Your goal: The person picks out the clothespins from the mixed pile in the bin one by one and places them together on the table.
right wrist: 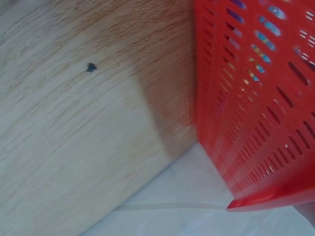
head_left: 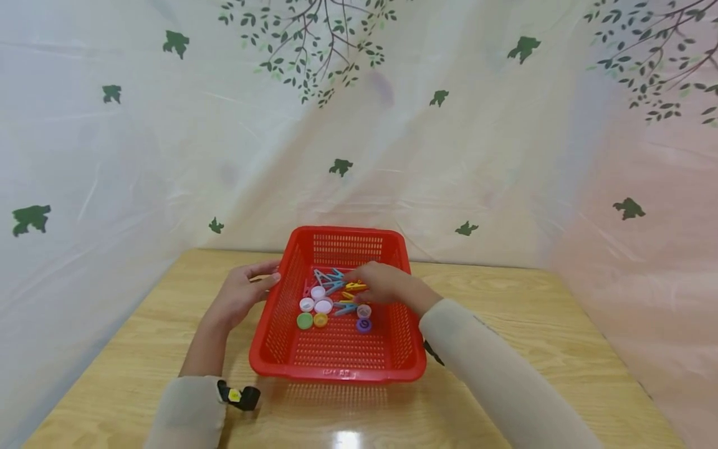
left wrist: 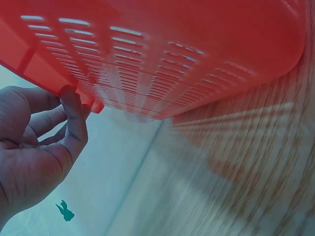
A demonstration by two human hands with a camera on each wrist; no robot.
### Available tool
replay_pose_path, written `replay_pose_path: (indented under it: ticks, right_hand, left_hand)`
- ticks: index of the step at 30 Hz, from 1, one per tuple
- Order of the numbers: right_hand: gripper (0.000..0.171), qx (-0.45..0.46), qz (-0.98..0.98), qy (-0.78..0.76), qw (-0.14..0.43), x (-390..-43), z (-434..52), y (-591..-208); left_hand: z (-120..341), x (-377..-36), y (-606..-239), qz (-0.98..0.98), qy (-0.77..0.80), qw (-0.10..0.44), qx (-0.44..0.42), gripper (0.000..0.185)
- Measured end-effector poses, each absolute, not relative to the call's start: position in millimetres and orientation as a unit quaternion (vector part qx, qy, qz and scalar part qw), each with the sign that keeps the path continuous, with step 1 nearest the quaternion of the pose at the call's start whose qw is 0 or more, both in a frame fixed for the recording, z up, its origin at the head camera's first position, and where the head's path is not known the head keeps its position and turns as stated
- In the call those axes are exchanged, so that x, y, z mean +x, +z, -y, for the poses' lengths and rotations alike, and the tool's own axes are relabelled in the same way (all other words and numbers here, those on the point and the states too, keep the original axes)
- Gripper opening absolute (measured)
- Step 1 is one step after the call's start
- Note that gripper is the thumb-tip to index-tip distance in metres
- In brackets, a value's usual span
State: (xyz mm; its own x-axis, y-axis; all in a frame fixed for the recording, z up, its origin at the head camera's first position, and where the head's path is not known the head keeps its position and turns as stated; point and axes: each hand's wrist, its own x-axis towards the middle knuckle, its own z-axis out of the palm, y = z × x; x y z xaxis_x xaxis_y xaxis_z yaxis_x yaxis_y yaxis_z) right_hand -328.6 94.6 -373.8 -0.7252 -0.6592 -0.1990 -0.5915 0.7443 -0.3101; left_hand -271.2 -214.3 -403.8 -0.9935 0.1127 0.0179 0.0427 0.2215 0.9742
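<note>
A red plastic basket (head_left: 342,373) stands on the wooden table. At its left side my left hand (head_left: 241,293) holds the rim; in the left wrist view, the fingertips of the left hand (left wrist: 44,132) meet at the basket's edge (left wrist: 29,73). My right hand (head_left: 381,284) reaches over the right wall into the basket, thumb and forefinger apart around yellow clothespins (head_left: 356,287). Blue clothespins (head_left: 333,285) lie beside its fingertips. Left of these sit several white caps (head_left: 323,305), with a green cap (head_left: 305,321) and an orange cap (head_left: 320,320) in front.
A purple cap (head_left: 363,325) and a clear cap (head_left: 364,311) lie in the basket below the right hand. The wooden table (head_left: 493,324) extends on both sides. Behind it hangs a pale curtain (head_left: 252,156) with printed leaves.
</note>
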Motion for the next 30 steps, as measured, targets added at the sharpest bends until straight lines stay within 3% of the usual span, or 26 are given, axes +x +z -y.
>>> replay_pose_path:
  ticks: [12, 20, 30]
  right_hand:
    - [0.053, -0.35, -0.916, -0.088, 0.176, -327.2, -91.0, -387.8]
    - [0.052, -0.388, -0.908, -0.045, 0.153, -327.5, -90.7, -393.7]
    - [0.036, -0.401, -0.904, -0.031, 0.145, -326.1, -87.5, -395.6]
  left_hand:
    - [215.9, -275.4, -404.9, -0.771, 0.634, 0.038, 0.05, 0.052]
    - [215.3, -276.8, -406.2, -0.767, 0.638, 0.04, 0.052, 0.053]
    - [216.2, -276.3, -406.7, -0.769, 0.635, 0.039, 0.058, 0.053]
